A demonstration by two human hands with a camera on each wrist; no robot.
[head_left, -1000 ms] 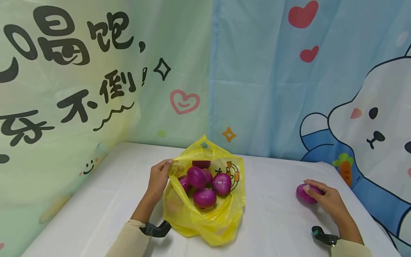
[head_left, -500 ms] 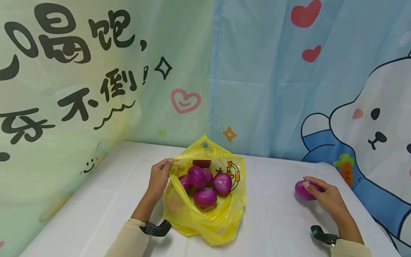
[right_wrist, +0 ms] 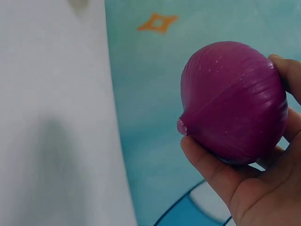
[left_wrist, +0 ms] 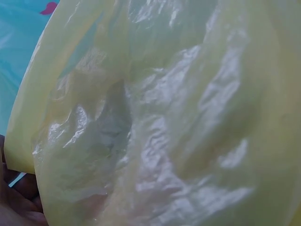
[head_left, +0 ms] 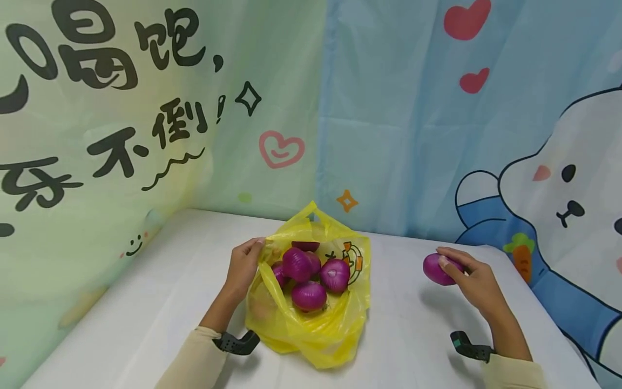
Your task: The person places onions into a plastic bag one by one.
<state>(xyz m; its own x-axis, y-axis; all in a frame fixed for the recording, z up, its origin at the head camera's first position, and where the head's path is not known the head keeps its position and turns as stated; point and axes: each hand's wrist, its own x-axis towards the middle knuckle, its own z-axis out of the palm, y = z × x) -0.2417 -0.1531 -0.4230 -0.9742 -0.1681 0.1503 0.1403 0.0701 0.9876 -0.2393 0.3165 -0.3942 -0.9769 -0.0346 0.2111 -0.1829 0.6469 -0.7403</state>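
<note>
A yellow plastic bag (head_left: 311, 340) stands at mid table with its mouth spread, and several purple onions (head_left: 309, 296) lie inside. My left hand (head_left: 244, 270) pinches the left edge of the bag's mouth. In the left wrist view the bag's crinkled side (left_wrist: 155, 141) fills most of the picture, with part of the hand (left_wrist: 19, 202) at the lower left. To the right of the bag, my right hand (head_left: 473, 281) holds one purple onion (head_left: 441, 269) above the table. The right wrist view shows this onion (right_wrist: 235, 103) gripped between thumb and fingers, its pointed tip toward the left.
The table wears a white cloth (head_left: 398, 335). Behind it hangs a printed curtain (head_left: 369, 135), meeting the table along its back edge. A black wrist camera (head_left: 237, 343) sits on the left wrist, another black wrist camera (head_left: 470, 347) on the right.
My right hand has lifted the onion off the table and carried it left, toward the bag. The left hand keeps its hold on the bag's edge. The head view has shifted slightly.
</note>
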